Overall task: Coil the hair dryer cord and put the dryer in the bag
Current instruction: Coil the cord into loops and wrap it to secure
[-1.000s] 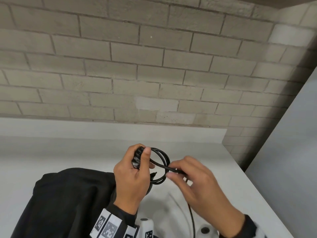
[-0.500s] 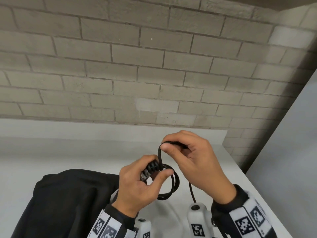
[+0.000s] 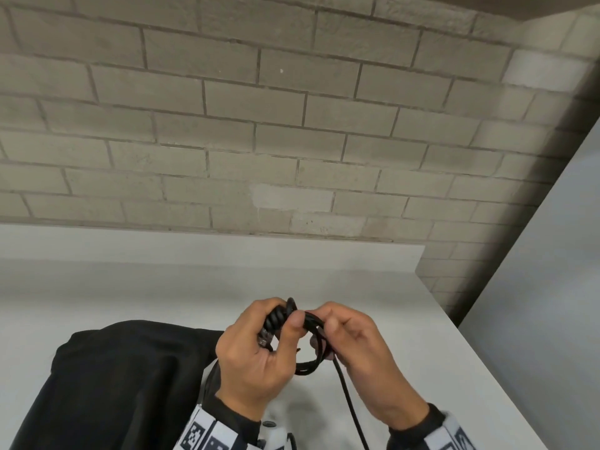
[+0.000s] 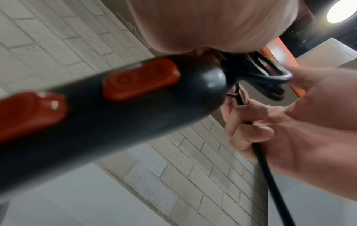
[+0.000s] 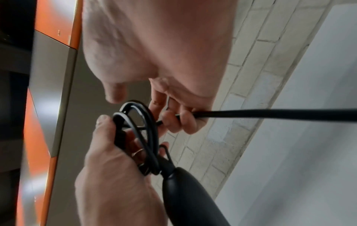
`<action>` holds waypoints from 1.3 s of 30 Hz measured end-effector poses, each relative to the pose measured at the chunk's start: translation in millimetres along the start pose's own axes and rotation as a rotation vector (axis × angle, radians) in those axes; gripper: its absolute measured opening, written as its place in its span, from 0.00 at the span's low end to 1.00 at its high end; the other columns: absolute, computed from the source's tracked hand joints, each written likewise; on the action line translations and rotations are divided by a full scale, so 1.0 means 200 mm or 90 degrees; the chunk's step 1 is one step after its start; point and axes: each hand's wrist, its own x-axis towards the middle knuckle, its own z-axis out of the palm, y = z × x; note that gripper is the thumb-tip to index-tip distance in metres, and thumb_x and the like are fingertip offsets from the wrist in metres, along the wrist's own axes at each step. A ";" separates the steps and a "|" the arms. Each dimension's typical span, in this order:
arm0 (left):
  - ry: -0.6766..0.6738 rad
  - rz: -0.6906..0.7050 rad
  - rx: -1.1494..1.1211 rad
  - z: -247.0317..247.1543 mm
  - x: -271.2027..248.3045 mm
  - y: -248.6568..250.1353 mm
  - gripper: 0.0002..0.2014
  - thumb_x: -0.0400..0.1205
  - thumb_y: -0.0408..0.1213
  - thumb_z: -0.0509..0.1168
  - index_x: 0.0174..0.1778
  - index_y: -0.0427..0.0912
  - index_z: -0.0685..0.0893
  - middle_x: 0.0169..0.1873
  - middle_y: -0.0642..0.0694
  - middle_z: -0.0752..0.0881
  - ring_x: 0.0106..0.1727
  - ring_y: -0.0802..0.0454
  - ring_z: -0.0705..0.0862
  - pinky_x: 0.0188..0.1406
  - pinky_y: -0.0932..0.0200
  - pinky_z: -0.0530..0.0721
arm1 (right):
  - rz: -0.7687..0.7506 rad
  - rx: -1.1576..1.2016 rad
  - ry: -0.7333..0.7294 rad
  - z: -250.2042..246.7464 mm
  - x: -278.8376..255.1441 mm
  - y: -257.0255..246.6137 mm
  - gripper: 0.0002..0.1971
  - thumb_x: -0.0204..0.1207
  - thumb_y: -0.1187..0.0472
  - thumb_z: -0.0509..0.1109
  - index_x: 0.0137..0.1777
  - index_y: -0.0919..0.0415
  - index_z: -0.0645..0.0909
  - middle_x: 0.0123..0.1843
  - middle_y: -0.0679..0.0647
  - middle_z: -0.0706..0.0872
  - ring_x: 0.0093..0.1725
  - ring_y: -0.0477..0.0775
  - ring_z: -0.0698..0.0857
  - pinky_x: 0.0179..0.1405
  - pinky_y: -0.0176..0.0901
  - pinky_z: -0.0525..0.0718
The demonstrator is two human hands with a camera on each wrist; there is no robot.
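My left hand (image 3: 280, 319) grips the black coiled cord (image 3: 308, 368) together with the ribbed collar (image 3: 272, 321) at the dryer's handle end, thumb pressed on the loops. My right hand (image 3: 324, 332) pinches the cord beside the coil; the free cord (image 3: 349, 401) hangs down from it. The left wrist view shows the dryer handle (image 4: 115, 110), black with red switches, and the loops (image 4: 270, 78). In the right wrist view the loops (image 5: 135, 120) sit above the handle (image 5: 189, 198), and the cord (image 5: 270, 113) runs through my right fingers (image 5: 177, 122). The black bag (image 3: 113, 384) lies left of my hands.
A white table (image 3: 422, 352) runs to a grey brick wall (image 3: 292, 141) at the back. A pale panel (image 3: 535, 287) rises past the table's right edge. Orange and grey cabinet fronts (image 5: 54, 76) appear in the right wrist view.
My right hand rose with a length of cord, then came back down against my left hand, laying another loop on the coil. The left hand kept its hold.
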 end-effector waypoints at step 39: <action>-0.036 -0.161 -0.147 0.04 0.00 0.04 0.07 0.84 0.48 0.66 0.54 0.56 0.86 0.40 0.55 0.89 0.39 0.52 0.91 0.41 0.53 0.88 | 0.301 0.158 0.036 -0.05 -0.02 -0.16 0.13 0.78 0.57 0.69 0.35 0.64 0.83 0.34 0.56 0.79 0.33 0.52 0.75 0.38 0.42 0.78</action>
